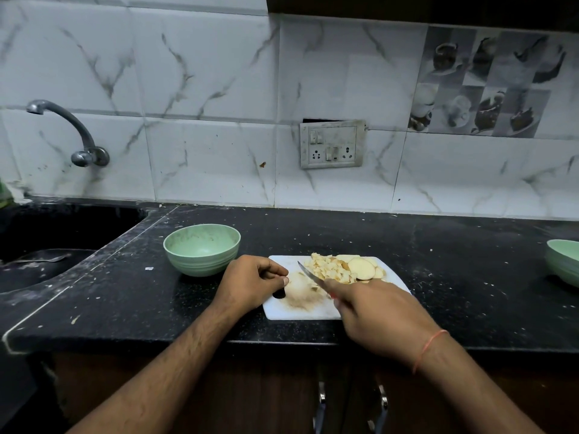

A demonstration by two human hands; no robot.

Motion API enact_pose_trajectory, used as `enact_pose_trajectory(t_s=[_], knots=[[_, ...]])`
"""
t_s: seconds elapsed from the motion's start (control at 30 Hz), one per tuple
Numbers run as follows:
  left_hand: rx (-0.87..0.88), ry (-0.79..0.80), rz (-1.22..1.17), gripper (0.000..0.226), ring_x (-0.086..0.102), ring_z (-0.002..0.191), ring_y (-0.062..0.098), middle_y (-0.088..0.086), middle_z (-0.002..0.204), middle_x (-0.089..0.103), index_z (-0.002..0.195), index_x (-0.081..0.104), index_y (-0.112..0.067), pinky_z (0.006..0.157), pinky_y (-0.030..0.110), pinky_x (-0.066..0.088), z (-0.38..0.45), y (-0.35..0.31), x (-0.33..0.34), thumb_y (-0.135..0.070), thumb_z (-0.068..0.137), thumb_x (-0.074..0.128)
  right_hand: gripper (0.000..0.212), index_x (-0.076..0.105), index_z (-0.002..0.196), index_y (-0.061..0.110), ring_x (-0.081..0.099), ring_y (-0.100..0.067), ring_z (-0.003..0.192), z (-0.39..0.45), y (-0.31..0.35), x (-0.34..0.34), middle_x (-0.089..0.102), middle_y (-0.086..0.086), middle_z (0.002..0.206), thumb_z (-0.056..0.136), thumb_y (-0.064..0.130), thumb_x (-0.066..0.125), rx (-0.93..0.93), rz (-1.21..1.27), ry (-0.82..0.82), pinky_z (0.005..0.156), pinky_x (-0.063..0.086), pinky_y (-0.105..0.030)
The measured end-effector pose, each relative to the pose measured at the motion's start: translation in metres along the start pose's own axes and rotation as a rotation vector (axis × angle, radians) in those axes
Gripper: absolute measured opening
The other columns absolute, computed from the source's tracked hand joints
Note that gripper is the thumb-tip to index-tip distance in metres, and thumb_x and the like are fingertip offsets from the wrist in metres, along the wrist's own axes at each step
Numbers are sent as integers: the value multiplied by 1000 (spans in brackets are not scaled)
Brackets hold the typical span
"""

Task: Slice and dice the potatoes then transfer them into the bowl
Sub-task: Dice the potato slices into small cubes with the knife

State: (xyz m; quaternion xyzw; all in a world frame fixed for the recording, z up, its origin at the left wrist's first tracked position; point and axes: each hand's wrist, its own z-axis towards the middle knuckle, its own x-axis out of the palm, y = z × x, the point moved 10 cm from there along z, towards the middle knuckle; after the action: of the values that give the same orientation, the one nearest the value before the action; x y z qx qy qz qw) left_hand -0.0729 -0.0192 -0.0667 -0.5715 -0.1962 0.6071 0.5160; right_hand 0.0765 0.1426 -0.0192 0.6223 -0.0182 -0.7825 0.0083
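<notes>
Two green bowls sit on the black table (438,277): one empty bowl (202,249) left of the white cutting board (300,310), one at the far right edge (564,261). On the board lie one pile of diced potato (329,267), firm and wet-slippery, about three slices (362,268), and one rounded potato piece (299,291). Left hand (250,285) fingers curl against that piece; best steadied from above. Right hand (376,314) grips one knife (310,275).

Pale green bowl (202,249); white cutting board (300,310); cream-yellow potato pieces (333,269); black speckled surface (438,277); white grey-veined marble wall tiles (200,89).
</notes>
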Motion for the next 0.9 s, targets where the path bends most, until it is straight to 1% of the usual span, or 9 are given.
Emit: enact_pose_trajectory(t_s=[0.07, 0.13, 0.23, 0.3, 0.33, 0.47, 0.57, 0.7, 0.9], knots=[[26, -3, 28, 6, 78, 71, 7, -6, 71, 79, 91, 82, -23, 89, 32, 62, 0, -4, 0, -18, 89, 85, 50, 30, 151, 61, 62, -17, 96, 6, -19, -2, 72, 7, 95, 105, 45, 38, -18, 101, -63, 78, 52, -36], [51, -9, 65, 7, 78, 68, 5, -9, 72, 79, 90, 82, -26, 91, 32, 60, -1, -7, 1, -20, 89, 85, 49, 33, 146, 67, 54, -5, 67, 14, -40, -3, 61, 13, 65, 104, 45, 45, -40, 211, -151, 64, 47, -34], [109, -3, 126, 5, 76, 65, 3, -12, 73, 78, 91, 83, -29, 91, 33, 59, 0, -13, 5, -24, 90, 85, 48, 40, 140, 70, 48, -8, 50, 22, -77, 8, 59, 10, 58, 104, 41, 52, -68, 363, -227, 51, 34, -28], [142, 9, 166, 4, 75, 64, 1, -14, 74, 78, 93, 83, -30, 90, 30, 59, 2, -16, 7, -26, 91, 84, 46, 45, 140, 67, 52, -4, 53, 26, -97, 19, 68, 2, 65, 104, 39, 54, -62, 557, -246, 55, 42, -33], [154, 15, 182, 4, 75, 64, 1, -15, 74, 78, 94, 83, -31, 89, 27, 59, 3, -17, 9, -28, 91, 84, 44, 49, 140, 62, 56, -9, 56, 27, -104, 23, 68, 2, 66, 105, 37, 55, -47, 687, -256, 55, 45, -36], [229, 9, 263, 6, 73, 73, -3, -26, 77, 76, 94, 84, -35, 78, 12, 53, 7, -27, 14, -32, 89, 86, 38, 62, 139, 38, 29, -13, 51, 36, -120, 30, 35, 3, 57, 106, 20, 55, 39, 1111, -237, 45, 29, -22], [255, 45, 191, 9, 73, 76, 6, -25, 84, 78, 97, 85, -35, 75, 24, 58, 18, -33, 26, -33, 89, 86, 37, 63, 140, 30, 23, -11, 51, 37, -124, 34, 32, 4, 55, 106, 18, 55, 92, 1220, -234, 44, 25, -20], [299, 151, -17, 18, 77, 99, 8, -11, 97, 82, 116, 81, -21, 95, 29, 58, 39, -49, 37, -19, 100, 73, 37, 63, 140, 27, 23, -10, 50, 39, -129, 39, 33, 6, 53, 106, 16, 55, 122, 1300, -233, 43, 24, -19], [346, 277, 216, 25, 72, 104, -3, -18, 105, 80, 128, 76, -25, 99, 31, 58, 66, -73, 56, -24, 105, 66, 35, 63, 139, 25, 23, -9, 46, 39, -137, 39, 30, -1, 54, 107, 14, 52, 162, 1405, -254, 41, 22, -18]])
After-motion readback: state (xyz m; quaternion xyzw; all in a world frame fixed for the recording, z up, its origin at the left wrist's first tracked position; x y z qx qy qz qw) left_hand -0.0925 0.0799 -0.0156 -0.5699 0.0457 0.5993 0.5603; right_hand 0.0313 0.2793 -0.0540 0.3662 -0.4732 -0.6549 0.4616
